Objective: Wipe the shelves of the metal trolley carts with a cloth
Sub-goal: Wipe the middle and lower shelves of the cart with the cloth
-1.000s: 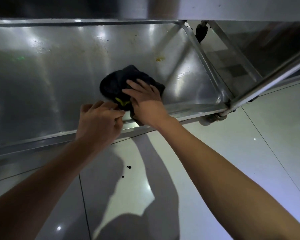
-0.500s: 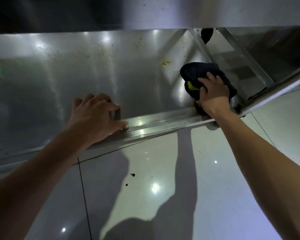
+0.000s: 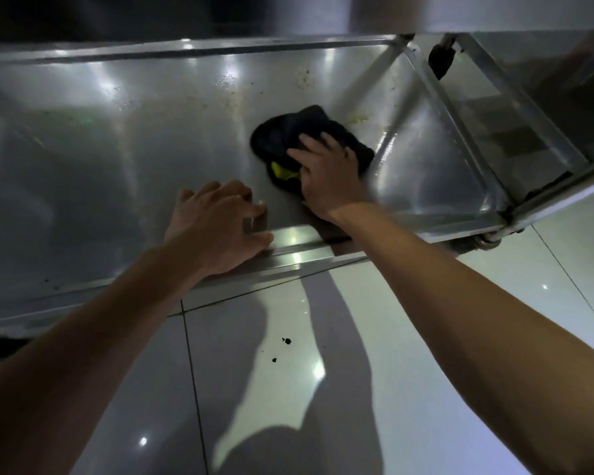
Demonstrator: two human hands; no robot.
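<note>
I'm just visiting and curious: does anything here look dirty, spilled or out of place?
Yes. The metal shelf has a yellowish smear just beyond the dark cloth under the right hand, plus pale speckles farther back. Small dark spots mark the floor tiles below.

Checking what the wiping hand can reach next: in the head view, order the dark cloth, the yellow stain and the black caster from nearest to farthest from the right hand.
1. dark cloth, under the right hand.
2. yellow stain, just beyond, rightward.
3. black caster, far right corner.
</note>
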